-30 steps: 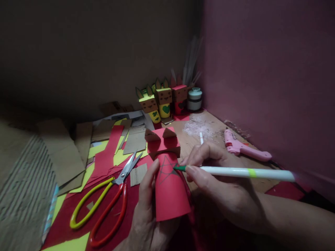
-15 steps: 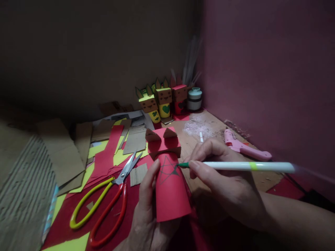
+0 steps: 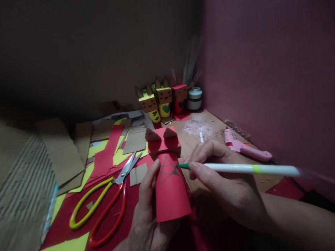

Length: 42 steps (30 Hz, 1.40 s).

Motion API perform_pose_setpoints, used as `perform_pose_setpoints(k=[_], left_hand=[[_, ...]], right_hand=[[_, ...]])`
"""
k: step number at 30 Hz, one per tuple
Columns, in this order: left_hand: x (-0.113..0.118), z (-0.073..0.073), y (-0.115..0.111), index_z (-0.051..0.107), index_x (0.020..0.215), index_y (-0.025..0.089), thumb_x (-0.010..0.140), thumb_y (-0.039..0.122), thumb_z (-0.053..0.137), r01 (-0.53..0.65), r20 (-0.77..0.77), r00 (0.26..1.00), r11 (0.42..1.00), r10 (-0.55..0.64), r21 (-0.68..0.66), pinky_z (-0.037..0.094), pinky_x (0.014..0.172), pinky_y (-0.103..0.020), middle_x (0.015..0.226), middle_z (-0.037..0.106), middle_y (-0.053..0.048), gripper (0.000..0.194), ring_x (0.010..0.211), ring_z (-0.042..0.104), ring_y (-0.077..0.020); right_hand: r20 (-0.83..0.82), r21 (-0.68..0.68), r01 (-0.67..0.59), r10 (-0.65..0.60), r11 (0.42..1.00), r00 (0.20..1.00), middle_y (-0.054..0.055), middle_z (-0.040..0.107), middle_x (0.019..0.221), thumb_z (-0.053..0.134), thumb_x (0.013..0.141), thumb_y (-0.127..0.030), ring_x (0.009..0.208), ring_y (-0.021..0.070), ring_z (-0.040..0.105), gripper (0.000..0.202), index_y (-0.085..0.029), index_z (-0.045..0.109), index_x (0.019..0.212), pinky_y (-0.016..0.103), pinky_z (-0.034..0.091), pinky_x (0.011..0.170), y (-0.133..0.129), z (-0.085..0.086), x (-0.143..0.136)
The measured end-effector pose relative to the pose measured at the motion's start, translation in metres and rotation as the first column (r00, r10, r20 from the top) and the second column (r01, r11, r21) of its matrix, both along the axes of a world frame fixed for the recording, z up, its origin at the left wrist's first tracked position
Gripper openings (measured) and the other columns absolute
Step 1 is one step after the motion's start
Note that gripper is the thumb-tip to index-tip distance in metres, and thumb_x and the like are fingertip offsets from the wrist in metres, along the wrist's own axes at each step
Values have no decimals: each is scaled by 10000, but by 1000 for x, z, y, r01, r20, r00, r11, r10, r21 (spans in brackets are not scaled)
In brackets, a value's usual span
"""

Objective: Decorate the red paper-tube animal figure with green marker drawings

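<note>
Since a second ago, the green tip of the white marker [image 3: 230, 168] has shifted slightly rightward along the star [image 3: 167, 169] drawn on the red paper figure [image 3: 172, 198]. The person's right hand [image 3: 222, 177] pinches the marker close to its tip, which sits at the star's right side beside a dark filled patch. The left hand [image 3: 149, 205] grips the figure's tubular body, thumb along its left side, holding it tilted in front of the person, its boxy, eared head pointing away. Left of that hand lie scissors [image 3: 121, 176] with parted blades. A pink glue gun [image 3: 243, 148] rests beyond the right hand; three box-headed figures [image 3: 163, 94] stand at the back beside a pale container [image 3: 194, 99].
</note>
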<state>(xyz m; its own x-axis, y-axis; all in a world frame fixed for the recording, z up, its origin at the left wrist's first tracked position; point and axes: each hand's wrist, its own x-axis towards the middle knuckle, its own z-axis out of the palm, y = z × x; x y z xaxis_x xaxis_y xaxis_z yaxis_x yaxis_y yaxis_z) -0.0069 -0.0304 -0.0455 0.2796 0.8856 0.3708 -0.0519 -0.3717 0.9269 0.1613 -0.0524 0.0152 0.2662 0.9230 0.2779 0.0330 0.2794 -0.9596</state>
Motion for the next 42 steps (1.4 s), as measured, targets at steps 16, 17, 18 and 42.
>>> perform_pose_setpoints(k=[16,17,18,42], left_hand=[[4,5,-6,467,1516,412,948,341,711,4,37,999,999,-2,-50,646,832,-311,1308,717,-46,622,1046,759,-249],[4,4,-5,467,1516,415,950,340,709,8,35,999,999,-6,-45,636,869,-312,1332,708,-42,619,1061,756,-245],[3,3,-4,469,1516,416,949,343,712,12,32,999,999,-11,-40,621,914,-316,1356,698,-38,621,1080,750,-241],[-2,0,0,452,1535,397,931,318,726,27,4,1000,1000,-27,-15,627,974,-394,1408,677,-65,667,1137,742,-290]], right_hand=[[1,0,19,-19,1000,1000,-44,580,572,664,875,-214,500,116,529,181,-236,581,716,243,433,458,2,1,0],[-2,-8,18,-18,1000,1000,-44,582,574,662,878,-215,499,116,529,178,-236,582,721,243,430,459,2,1,0],[-8,-16,14,-14,1000,1000,-44,585,576,661,880,-216,498,116,532,175,-236,581,725,243,428,459,2,1,1],[1,16,66,-66,998,998,-27,618,627,685,853,-232,543,114,557,181,-222,599,694,234,449,470,5,1,0]])
